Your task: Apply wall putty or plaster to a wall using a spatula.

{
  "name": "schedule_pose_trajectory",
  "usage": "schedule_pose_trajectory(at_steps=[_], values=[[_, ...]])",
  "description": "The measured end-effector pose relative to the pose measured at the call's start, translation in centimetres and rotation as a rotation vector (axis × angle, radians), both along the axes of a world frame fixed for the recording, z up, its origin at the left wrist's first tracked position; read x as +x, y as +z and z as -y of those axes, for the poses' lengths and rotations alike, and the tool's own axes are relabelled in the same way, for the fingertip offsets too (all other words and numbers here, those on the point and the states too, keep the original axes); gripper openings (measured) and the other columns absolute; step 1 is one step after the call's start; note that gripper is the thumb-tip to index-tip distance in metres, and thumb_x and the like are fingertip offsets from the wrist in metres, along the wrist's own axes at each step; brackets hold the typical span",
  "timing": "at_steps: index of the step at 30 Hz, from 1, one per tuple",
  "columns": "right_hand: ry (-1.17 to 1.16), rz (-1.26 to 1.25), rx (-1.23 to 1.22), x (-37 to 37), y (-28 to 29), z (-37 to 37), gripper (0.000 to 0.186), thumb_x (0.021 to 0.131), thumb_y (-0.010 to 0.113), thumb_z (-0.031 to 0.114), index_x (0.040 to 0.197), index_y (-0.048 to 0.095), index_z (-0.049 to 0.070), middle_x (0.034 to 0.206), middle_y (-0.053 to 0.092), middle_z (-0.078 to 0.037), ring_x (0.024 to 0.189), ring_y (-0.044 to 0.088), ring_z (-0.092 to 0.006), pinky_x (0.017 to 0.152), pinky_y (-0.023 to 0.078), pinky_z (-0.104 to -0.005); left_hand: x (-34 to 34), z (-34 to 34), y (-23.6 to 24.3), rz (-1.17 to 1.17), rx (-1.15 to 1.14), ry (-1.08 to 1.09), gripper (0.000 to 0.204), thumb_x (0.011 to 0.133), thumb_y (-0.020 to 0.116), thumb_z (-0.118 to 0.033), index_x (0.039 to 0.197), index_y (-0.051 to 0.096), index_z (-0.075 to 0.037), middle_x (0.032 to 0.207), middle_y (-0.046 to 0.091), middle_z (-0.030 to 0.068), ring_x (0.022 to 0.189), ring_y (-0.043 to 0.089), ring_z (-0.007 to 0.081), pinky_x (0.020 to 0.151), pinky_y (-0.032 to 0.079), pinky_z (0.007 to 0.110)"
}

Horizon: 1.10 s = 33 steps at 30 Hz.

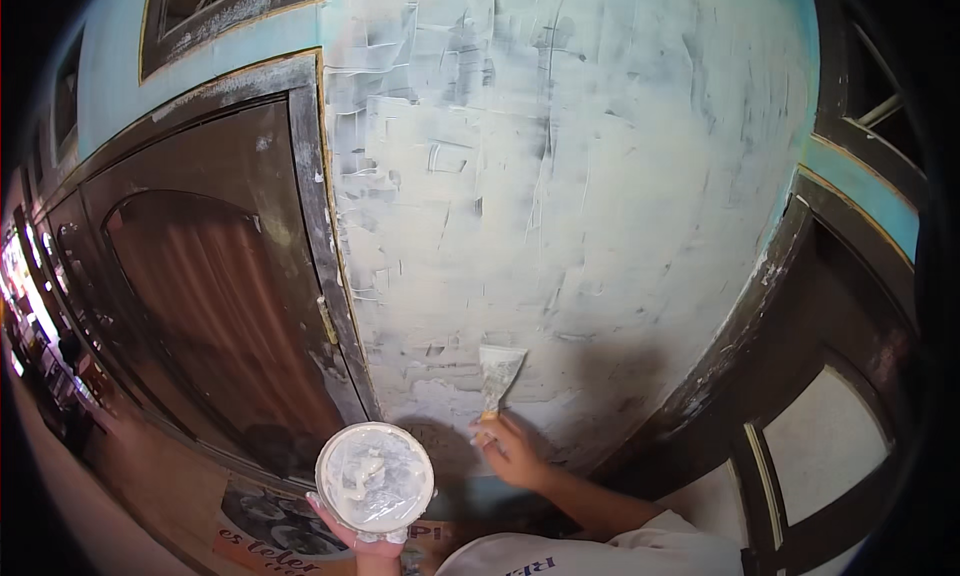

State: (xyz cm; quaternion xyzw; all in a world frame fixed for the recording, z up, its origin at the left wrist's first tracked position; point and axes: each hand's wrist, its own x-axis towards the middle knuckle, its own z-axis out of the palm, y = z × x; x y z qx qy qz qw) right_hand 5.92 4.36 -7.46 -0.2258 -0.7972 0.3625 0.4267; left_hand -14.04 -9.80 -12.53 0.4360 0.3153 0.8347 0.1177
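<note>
My left hand (374, 556) supports a round white tub (428, 476) from below, its fingers curled up against the near left side. White wall putty (366, 476) lies smeared inside the tub, and some clings to its outside near my palm. In my right hand (513, 456) is a putty knife (500, 373), gripped by its yellowish handle with the wide blade pointing up. The blade is coated in white and sits over the lower part of the wall (620, 226); I cannot tell if it touches. Uneven whitish putty strokes with darker patches cover this wall.
A dark brown door (200, 276) with a reddish-brown curtain (215, 306) stands left of the wall, a brass-coloured hinge (328, 321) on its frame. Another dark door with pale panels (825, 446) is at right. A printed banner (270, 526) lies low at left.
</note>
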Motion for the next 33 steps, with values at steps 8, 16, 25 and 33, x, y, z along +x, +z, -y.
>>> schedule_pose_trajectory(at_steps=[8, 16, 25, 33], values=[[-0.024, -0.078, 0.299, -0.8, 21.7, -4.7, 0.025, 0.095, 0.044, 0.001, 0.118, 0.054, 0.002, 0.102, 0.058, -0.007, 0.077, 0.052, -0.0075, 0.067, 0.045, -0.0223, 1.4, -0.6, 2.1, -0.157, 0.023, 0.136, 0.094, 0.089, 0.06, -0.033, 0.15, -0.003, 0.0, 0.153, 0.014, 0.0264, 0.136, 0.032, 0.0424, 0.107, 0.034, 0.058], [0.001, -0.143, 0.096, -0.8, 22.0, -5.6, 0.026, 0.096, 0.042, -0.001, 0.119, 0.054, 0.003, 0.099, 0.056, -0.006, 0.076, 0.051, -0.0067, 0.068, 0.045, -0.0221, 2.3, -1.0, 2.0, 0.26, -0.049, -0.199, 0.092, 0.091, 0.056, -0.042, 0.151, -0.002, -0.004, 0.153, 0.015, 0.0254, 0.136, 0.032, 0.0415, 0.108, 0.033, 0.057], [-0.058, -0.122, 0.155, 0.1, 15.9, -4.6, 0.024, 0.091, 0.053, 0.0, 0.113, 0.06, 0.006, 0.081, 0.055, -0.003, 0.064, 0.048, -0.0075, 0.06, 0.042, -0.0236, 2.0, -2.1, 1.6, -0.298, 0.019, 0.182, 0.099, 0.087, 0.063, -0.041, 0.149, -0.001, 0.002, 0.153, 0.017, 0.0264, 0.135, 0.034, 0.0413, 0.109, 0.033, 0.055], [-0.133, 0.033, 0.119, 1.6, 6.4, -2.4, 0.025, 0.09, 0.054, -0.001, 0.113, 0.061, 0.006, 0.084, 0.056, -0.007, 0.072, 0.054, -0.0151, 0.065, 0.046, -0.0282, 3.3, -1.4, 2.4, 0.551, 0.058, -0.107, 0.1, 0.085, 0.066, -0.038, 0.15, 0.0, 0.001, 0.153, 0.016, 0.0256, 0.135, 0.034, 0.0406, 0.109, 0.032, 0.054]])
